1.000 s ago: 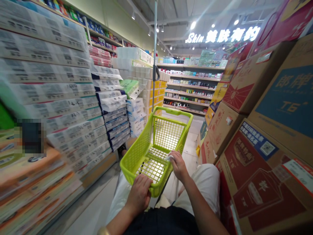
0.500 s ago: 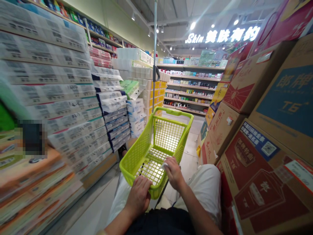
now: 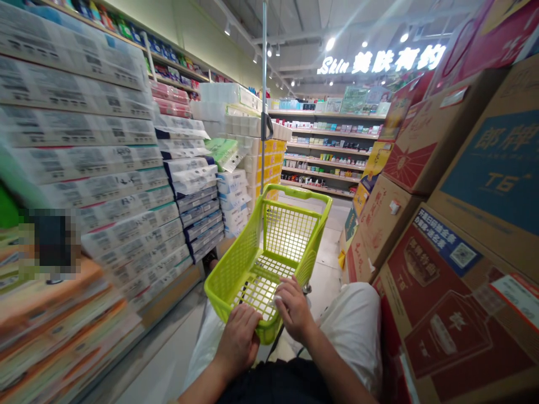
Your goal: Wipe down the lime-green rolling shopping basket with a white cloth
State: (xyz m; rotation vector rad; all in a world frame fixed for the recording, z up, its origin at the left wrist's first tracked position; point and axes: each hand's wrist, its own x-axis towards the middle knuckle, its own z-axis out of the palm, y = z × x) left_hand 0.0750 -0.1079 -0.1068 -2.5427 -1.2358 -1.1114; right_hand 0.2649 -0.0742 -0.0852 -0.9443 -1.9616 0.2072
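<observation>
A lime-green plastic shopping cart [image 3: 290, 227] with grid walls and a bare grid floor stands right in front of me. My left hand [image 3: 238, 334] is closed over its near rim, fingers on top. Over the rim's near right corner is my right hand [image 3: 293, 308], with its fingers curled together. A small crumpled white wad [image 3: 277, 299], like tissue, shows at these fingertips, mostly hidden. My right wrist crosses the cart's near right side, and I cannot tell whether the palm touches the rim.
Tall stacks of wrapped paper packs [image 3: 113, 148] line the left side. Large cartons [image 3: 455, 303] are piled close on my right. A metal pole [image 3: 263, 101] rises beyond the cart. Stocked shelves [image 3: 324, 137] stand at the back, past a tiled aisle [image 3: 330, 241].
My right hand has shifted slightly down and left, and less of the white wad shows. My left hand stays on the cart's rim. The view has shifted slightly.
</observation>
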